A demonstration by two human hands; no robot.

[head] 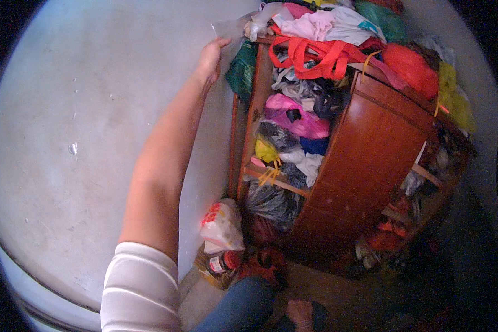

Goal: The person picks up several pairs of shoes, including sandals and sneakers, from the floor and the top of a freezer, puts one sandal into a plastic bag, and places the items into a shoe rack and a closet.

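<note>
My left hand reaches up along the pale wall, the arm stretched out from a white sleeve. Its fingertips are closed on the edge of a thin clear plastic bag, beside the top corner of a brown wooden cabinet. Just right of the hand hangs a dark green bag. A bare, skin-toned shape shows dimly at the bottom; whether it is my right hand or a foot, I cannot tell. Red bag straps drape over the cabinet's front edge.
Open shelves hold a pink bag and several other bundles. Clothes and bags lie heaped on the cabinet top. By its base are a white plastic bag and a red-lidded jar, close to my blue-clad leg.
</note>
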